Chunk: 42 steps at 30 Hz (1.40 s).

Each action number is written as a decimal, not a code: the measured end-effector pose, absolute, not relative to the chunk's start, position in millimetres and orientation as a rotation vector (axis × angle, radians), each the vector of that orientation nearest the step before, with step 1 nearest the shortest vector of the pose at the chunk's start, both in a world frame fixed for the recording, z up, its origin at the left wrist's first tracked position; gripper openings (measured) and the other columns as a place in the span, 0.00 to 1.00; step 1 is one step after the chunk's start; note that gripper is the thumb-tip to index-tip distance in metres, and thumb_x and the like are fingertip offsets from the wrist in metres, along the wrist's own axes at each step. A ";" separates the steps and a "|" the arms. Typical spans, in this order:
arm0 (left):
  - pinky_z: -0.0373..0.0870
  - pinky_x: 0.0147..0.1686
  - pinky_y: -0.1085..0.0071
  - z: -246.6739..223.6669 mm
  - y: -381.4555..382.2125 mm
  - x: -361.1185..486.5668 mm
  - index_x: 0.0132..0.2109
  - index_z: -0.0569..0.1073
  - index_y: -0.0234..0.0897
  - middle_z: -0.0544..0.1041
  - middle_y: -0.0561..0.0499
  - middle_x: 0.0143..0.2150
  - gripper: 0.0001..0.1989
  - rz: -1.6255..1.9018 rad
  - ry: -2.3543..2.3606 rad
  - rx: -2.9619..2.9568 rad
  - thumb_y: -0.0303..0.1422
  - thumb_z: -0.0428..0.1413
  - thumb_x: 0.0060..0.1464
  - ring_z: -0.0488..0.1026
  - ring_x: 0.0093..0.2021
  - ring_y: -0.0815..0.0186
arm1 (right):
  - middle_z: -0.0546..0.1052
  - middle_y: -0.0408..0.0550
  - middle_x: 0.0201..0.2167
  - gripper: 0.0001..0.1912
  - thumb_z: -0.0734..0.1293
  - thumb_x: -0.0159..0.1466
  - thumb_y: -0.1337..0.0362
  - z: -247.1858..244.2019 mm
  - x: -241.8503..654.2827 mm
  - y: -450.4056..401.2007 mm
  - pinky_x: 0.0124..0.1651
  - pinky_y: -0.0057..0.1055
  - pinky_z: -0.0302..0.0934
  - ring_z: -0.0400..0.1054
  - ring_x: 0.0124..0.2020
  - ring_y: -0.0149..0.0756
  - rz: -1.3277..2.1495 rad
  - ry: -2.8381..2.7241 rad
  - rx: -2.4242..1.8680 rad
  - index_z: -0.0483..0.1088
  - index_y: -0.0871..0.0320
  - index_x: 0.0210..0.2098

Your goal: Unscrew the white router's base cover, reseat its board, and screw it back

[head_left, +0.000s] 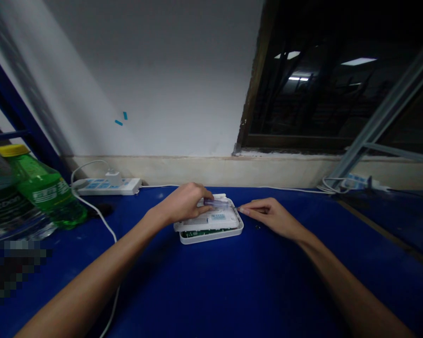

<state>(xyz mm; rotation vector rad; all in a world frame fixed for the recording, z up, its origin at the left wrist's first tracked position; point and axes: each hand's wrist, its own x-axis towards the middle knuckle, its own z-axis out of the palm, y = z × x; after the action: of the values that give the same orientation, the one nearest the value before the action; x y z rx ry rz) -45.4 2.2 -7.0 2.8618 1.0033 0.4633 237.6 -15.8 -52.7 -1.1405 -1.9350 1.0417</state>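
Note:
A white plastic router-like device (211, 238) lies on the blue tabletop. Its vented, labelled cover (197, 222) sits askew on the tray-shaped shell, and a strip of green circuit board (200, 232) shows in the gap along the near side. Over the cover, my left hand (185, 203) is closed around a translucent purple screwdriver (218, 203), which lies sideways with its thin end to the right. My right hand (273, 217) pinches at that end, beside the shell's right edge; what its fingertips hold is too small to make out.
Tiny dark pieces (257, 227) lie right of the device. Far left stand a green bottle (52, 192) and a clear one (7, 211). A power strip (109, 186) with a plugged-in adapter lies by the wall, its white cable (107, 225) running down the table's left side.

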 end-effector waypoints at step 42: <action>0.65 0.35 0.68 -16.7 -17.5 -16.7 0.40 0.76 0.35 0.76 0.48 0.30 0.15 0.676 0.847 2.982 0.38 0.49 0.68 0.73 0.32 0.64 | 0.80 0.45 0.39 0.10 0.77 0.56 0.64 -58.3 205.3 -25.8 0.41 0.28 0.69 0.75 0.38 0.32 1.123 -1.325 -0.697 0.73 0.55 0.35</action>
<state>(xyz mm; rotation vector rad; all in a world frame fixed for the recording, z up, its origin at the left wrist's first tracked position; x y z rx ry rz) -16.7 -17.5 -16.7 2.9824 0.8467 0.6759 205.3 -25.8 -58.3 -0.6968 -1.3254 1.1232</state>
